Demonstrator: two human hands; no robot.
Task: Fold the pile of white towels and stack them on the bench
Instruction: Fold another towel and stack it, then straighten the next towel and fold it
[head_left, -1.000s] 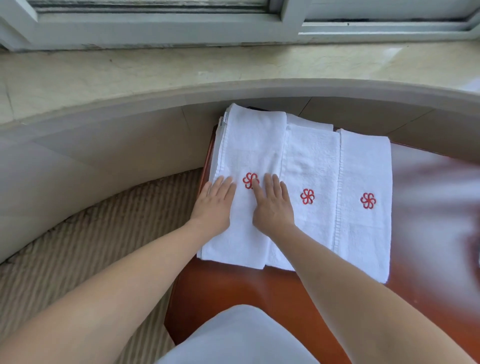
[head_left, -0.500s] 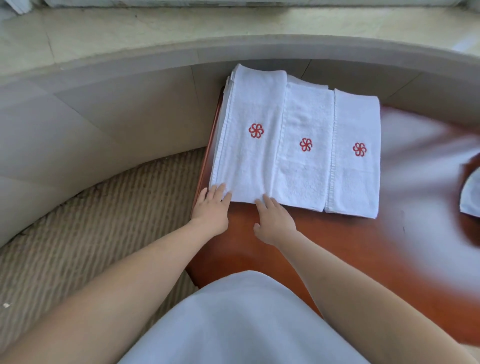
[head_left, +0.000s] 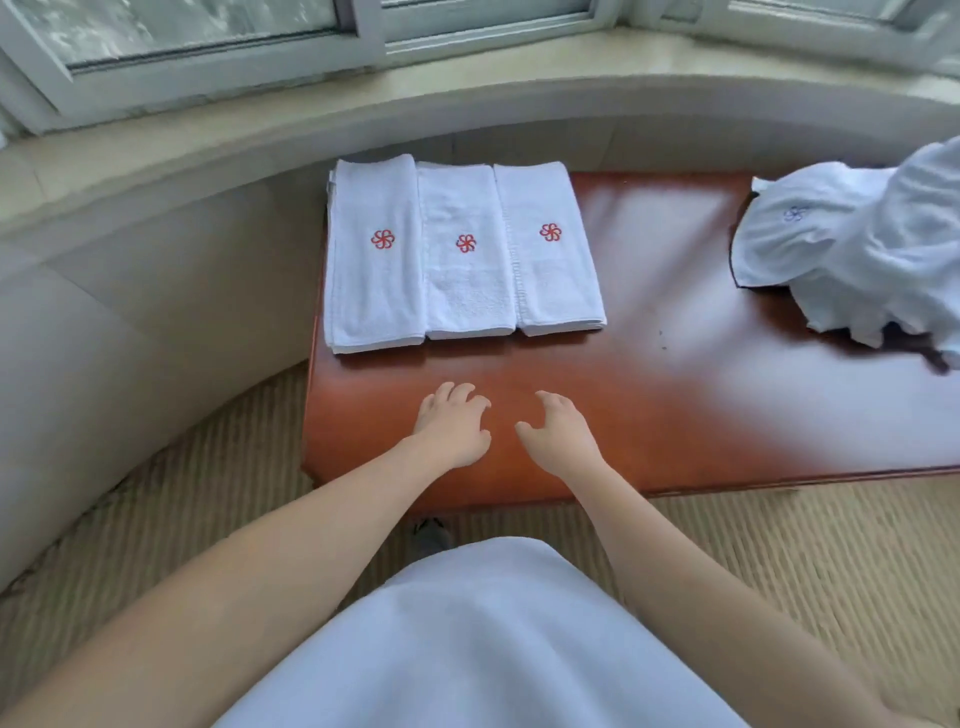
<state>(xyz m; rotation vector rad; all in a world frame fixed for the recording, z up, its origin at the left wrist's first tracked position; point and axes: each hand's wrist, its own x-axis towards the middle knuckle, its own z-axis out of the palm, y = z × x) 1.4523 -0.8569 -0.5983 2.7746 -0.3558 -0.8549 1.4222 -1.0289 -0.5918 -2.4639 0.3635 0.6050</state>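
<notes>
- A pale stone window sill (head_left: 467, 83) curves across the top of the view, under white window frames (head_left: 371, 31) with panes of glass.
- Below the sill a curved beige wall (head_left: 130, 291) runs down to the floor.
- A ribbed beige carpet (head_left: 779, 561) covers the floor.
- A light blue garment (head_left: 483, 649) fills the bottom middle.

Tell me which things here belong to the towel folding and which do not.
Job: three folded white towels with red flower marks; heap of unfolded white towels; brown padded bench; left hand; right hand.
Not job: pale stone window sill; beige striped carpet.
</notes>
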